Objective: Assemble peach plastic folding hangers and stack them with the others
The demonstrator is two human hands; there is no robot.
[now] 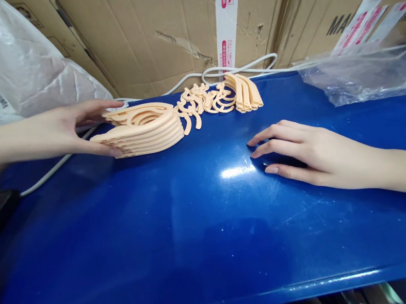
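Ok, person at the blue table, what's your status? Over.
Left hand: at left end of beige stack, grip unclear. Right hand: empty, over blue table. Small curved pieces close beside the stack.

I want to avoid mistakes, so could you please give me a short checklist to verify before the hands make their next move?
1. Left hand at the stacked beige pieces: ok, thumb and fingers are at their left end.
2. Firm grip there: cannot tell.
3. Right hand free: ok, it holds nothing.
4. Small curved pieces neatly arranged: not ok, they lie in a loose heap.
5. Bent tube-like pieces grouped: ok, side by side.
6. White cable off the blue table: not ok.
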